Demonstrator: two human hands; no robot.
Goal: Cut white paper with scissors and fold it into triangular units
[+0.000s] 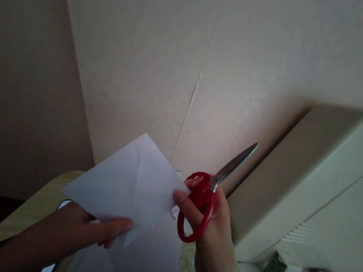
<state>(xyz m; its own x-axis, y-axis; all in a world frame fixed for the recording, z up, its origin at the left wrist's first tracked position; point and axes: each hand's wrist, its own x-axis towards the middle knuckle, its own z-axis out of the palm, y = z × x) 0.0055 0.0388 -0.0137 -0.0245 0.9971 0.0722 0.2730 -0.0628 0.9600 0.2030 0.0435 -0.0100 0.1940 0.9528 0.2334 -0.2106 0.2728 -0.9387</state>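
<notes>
A folded white sheet of paper (118,176), pointed at the top and with a crease down its middle, is held up between both hands. My left hand (91,230) pinches its lower edge, thumb on the near face. My right hand (218,227) grips the paper's right corner between thumb and finger. The same hand carries red-handled scissors (198,204), their loops around its fingers and thumb. The metal blades look closed together and point up and right, away from the paper. More white paper (148,266) lies below on the table.
The pale wooden table (29,203) has a phone-like device (47,271) at its left, partly under my left arm. A wall (146,55) rises in front. On the right stand a pale cabinet-like unit (304,176) and a green-and-white box (277,270).
</notes>
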